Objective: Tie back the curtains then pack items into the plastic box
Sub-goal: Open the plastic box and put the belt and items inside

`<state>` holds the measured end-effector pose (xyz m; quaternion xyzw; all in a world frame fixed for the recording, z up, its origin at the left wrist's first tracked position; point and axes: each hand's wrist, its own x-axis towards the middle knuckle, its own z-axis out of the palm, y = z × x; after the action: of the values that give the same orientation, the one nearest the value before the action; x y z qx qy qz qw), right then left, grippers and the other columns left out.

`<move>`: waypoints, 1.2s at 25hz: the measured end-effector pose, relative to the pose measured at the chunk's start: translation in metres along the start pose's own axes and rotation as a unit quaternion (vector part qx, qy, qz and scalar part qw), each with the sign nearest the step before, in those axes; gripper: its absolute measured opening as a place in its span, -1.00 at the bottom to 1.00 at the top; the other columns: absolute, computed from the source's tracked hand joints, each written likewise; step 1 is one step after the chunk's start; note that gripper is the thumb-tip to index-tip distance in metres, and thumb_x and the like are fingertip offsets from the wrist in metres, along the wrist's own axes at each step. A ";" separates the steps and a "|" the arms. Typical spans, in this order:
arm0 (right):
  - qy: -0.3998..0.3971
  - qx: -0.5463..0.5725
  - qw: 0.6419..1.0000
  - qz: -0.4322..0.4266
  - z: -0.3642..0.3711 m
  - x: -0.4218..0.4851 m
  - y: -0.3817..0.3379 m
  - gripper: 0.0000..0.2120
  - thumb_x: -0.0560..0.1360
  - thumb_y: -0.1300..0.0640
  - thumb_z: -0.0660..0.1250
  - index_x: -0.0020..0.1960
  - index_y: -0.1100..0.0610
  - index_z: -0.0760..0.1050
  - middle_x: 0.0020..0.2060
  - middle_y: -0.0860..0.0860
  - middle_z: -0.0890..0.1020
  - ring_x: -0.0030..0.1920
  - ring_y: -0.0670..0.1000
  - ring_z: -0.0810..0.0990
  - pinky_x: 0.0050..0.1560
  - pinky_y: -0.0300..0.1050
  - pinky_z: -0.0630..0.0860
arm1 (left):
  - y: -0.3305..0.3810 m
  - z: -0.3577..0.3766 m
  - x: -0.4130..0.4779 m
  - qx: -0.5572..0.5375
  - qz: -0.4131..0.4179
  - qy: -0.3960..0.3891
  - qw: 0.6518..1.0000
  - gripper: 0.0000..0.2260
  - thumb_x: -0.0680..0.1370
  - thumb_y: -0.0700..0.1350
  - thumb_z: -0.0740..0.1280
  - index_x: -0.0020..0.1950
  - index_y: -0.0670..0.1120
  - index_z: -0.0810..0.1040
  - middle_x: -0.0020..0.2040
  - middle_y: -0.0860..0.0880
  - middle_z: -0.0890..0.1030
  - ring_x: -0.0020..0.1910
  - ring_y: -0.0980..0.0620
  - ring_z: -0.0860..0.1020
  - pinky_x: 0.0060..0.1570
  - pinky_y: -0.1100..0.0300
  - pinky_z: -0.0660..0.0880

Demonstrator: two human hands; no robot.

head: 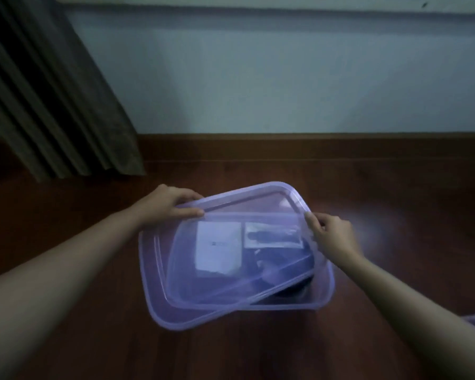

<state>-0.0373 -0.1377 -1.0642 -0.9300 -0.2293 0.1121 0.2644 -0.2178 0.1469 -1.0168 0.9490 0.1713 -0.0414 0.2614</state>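
Dark red-brown wooden floor (pixel 395 242) runs to a wooden skirting (pixel 313 146) under a pale wall (pixel 285 78), with a dark pleated curtain (pixel 52 105) hanging at far left and open floor on all sides of the translucent purple plastic box (pixel 159 311). Its matching rounded-rectangle lid (pixel 231 286) sits skewed and tilted over the box. The left hand (pixel 173 205) has its fingers curled on the far left corner, and the right hand (pixel 335 237) pinches the right edge. Visible through the lid are a white pack (pixel 218 246) with a small mark too blurred to read, a clear packet (pixel 272 235) and a dark object (pixel 291 290).
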 end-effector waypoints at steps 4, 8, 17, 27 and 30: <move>0.007 -0.077 0.996 0.046 -0.003 -0.026 0.039 -0.55 0.57 -0.08 0.14 -0.21 0.25 0.56 -0.19 0.28 0.65 -0.06 0.30 0.58 -0.24 -0.03 0.32 | 0.024 0.037 0.047 0.090 0.025 -0.090 0.992 -0.54 0.55 0.11 0.25 0.38 -0.09 0.44 0.32 -0.07 0.52 0.30 -0.04 0.45 0.17 0.22 0.29; -0.028 -0.090 0.993 0.064 0.011 -0.038 0.049 -0.66 0.56 -0.03 0.15 -0.29 0.15 0.39 -0.13 0.25 0.65 -0.04 0.29 0.58 -0.25 -0.07 0.28 | 0.022 0.054 0.062 0.118 0.045 -0.109 0.986 -0.56 0.57 0.05 0.24 0.40 -0.12 0.41 0.33 -0.13 0.51 0.29 -0.04 0.47 0.17 0.24 0.32; -0.061 -0.003 0.990 0.124 0.011 -0.038 0.048 -0.66 0.49 -0.07 0.20 0.15 0.12 0.43 0.03 0.17 0.63 0.08 0.25 0.57 -0.01 -0.04 0.44 | 0.006 0.069 0.059 0.216 -0.020 -0.134 0.967 -0.51 0.59 0.23 -0.03 0.51 0.20 0.03 0.55 0.00 0.13 0.48 -0.11 0.19 0.39 -0.15 0.13; -0.033 0.189 0.969 0.158 0.041 -0.029 0.047 -0.33 0.33 -0.46 0.18 0.17 0.04 0.46 0.06 0.08 0.62 0.11 0.16 0.57 0.10 0.01 0.48 | -0.032 0.090 0.014 -0.178 -0.319 0.064 0.929 -0.29 0.44 0.44 -0.06 -0.33 -0.14 0.53 -0.22 -0.27 0.56 -0.18 -0.24 0.57 -0.10 -0.05 0.51; 0.000 0.163 0.973 0.163 0.044 -0.030 0.046 -0.30 0.28 -0.47 0.13 0.13 0.05 0.47 0.02 0.12 0.63 0.07 0.22 0.57 0.12 0.10 0.49 | -0.030 0.094 0.015 -0.119 -0.283 0.121 0.944 -0.39 0.57 0.27 -0.04 -0.48 -0.10 0.38 -0.40 -0.20 0.45 -0.34 -0.18 0.47 -0.29 0.08 0.34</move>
<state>-0.0614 -0.1674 -1.1236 -0.8994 -0.0529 0.1892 0.3905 -0.2133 0.1282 -1.1144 0.8214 0.4667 0.0217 0.3272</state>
